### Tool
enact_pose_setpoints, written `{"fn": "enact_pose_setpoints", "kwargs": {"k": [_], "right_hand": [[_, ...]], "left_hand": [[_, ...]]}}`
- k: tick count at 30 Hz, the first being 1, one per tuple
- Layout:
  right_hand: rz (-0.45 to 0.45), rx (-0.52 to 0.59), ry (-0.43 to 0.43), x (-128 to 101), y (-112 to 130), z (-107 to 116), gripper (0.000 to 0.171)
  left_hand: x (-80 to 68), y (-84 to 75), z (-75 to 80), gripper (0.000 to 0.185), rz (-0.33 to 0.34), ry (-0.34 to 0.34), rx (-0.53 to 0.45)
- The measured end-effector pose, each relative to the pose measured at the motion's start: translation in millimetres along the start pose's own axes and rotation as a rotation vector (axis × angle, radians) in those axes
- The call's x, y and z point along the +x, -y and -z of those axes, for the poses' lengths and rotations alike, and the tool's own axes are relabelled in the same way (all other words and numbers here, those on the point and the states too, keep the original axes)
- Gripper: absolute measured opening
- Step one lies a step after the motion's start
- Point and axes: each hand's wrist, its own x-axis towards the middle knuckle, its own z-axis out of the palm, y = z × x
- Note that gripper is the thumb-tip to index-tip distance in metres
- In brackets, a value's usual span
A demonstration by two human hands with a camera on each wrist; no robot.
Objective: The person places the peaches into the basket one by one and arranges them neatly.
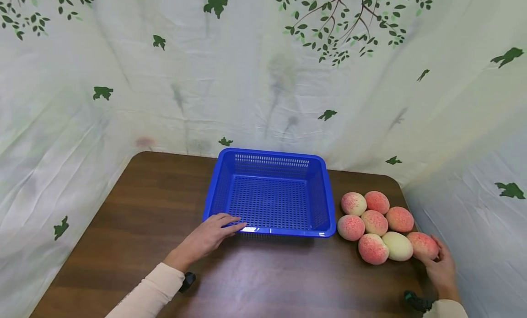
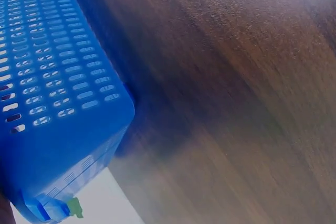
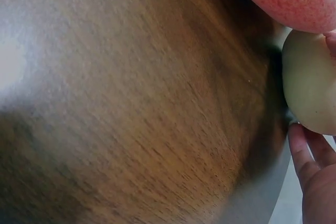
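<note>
At lower right of the head view, the right hand (image 1: 443,268) grips a reddish peach (image 1: 422,245) beside other peaches (image 1: 375,223), while the left hand (image 1: 207,237) rests extended fingers on the blue basket (image 1: 284,232) at centre.

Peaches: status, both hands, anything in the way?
Left hand on near rim of blue basket. Right hand gripping rightmost peach. All eight peaches right of basket. Pale peach close alongside.
</note>
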Motion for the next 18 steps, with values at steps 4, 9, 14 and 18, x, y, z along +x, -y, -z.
{"fn": "enact_pose_setpoints", "kwargs": {"k": [4, 9, 14, 18], "right_hand": [[-0.004, 0.003, -0.020, -0.6, 0.4, 0.1, 0.079], [-0.019, 0.051, -0.028, -0.6, -1.4, 1.1, 0.083], [-0.065, 0.131, -0.085, 0.2, -5.9, 1.0, 0.083], [-0.097, 0.214, -0.127, 0.0, -7.6, -0.9, 0.086]], "left_hand": [[-0.5, -1.6, 0.9, 0.042, 0.026, 0.025, -0.012], [-1.0, -3.8, -1.0, 0.051, 0.060, 0.025, 0.001], [-1.4, -4.5, -3.4, 0.054, 0.051, 0.000, 0.108], [-2.3, -4.9, -5.2, 0.053, 0.060, -0.012, 0.183]]}}
